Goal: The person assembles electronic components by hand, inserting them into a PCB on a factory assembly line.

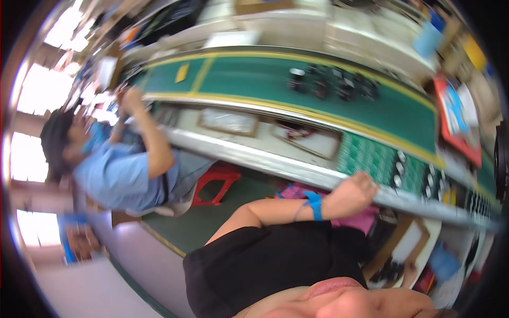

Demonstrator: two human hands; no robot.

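My left hand, with a blue wristband at its wrist, is at the metal front edge of the bench. Its fingers are curled closed, and whatever they may hold is hidden. Just beyond the knuckles lies a green patterned sheet or tray that looks like a panel of circuit boards. Small black-and-white parts sit in a row on its right side. My right hand is not in view. Motion smears much of the picture.
A green conveyor belt with yellow edges runs behind the bench, carrying several dark parts. At left a co-worker in a blue shirt sits near a red stool. An orange-red bin stands at right.
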